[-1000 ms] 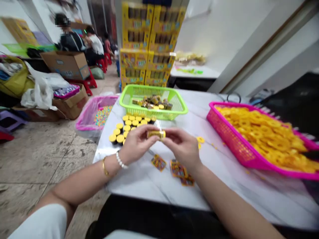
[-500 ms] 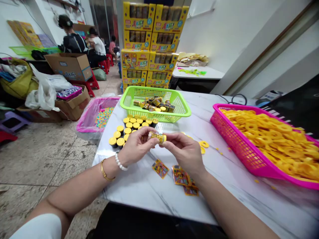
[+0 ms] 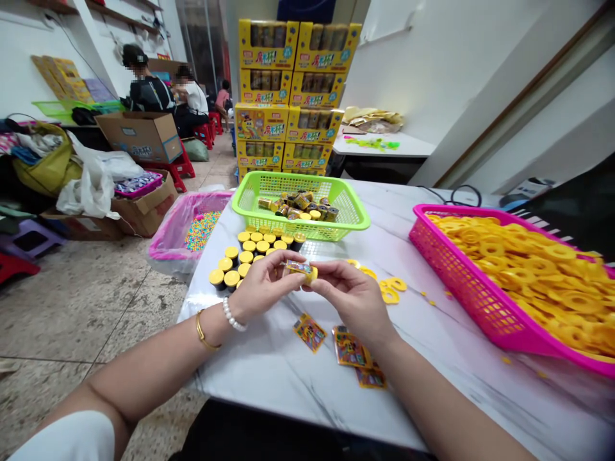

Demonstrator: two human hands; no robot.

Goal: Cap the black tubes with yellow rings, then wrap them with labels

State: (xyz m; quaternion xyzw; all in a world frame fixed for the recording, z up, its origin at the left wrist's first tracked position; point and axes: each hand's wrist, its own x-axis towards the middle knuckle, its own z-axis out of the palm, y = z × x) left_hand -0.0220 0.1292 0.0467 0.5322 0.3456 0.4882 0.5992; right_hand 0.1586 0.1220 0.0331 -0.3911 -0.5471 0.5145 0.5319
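Between my two hands, above the marble-patterned table (image 3: 269, 365), is a small printed cup with a yellow lid (image 3: 300, 270), lying on its side. My left hand (image 3: 264, 282) is closed around its left end, with a bead bracelet at the wrist. My right hand (image 3: 353, 294) pinches the yellow-lidded end. Just beyond my left hand stand several black cups with yellow lids (image 3: 231, 279) in rows. Below the hands lie a single printed packet (image 3: 310, 332) and a small pile of similar packets (image 3: 350, 347), partly under my right wrist. Yellow rings (image 3: 390, 295) lie beside my right hand.
A green basket (image 3: 353, 224) holds printed cups. At right, a pink basket (image 3: 456, 301) is heaped with yellow rings. A lined pink tub (image 3: 166, 224) of coloured pellets stands left of the table. Stacked yellow boxes (image 3: 266, 121) rise behind; two people (image 3: 148, 89) sit at back left.
The cup has turned in my fingers, so a different printed side faces up. Both hands keep their hold, and the camera view has tilted slightly upward.
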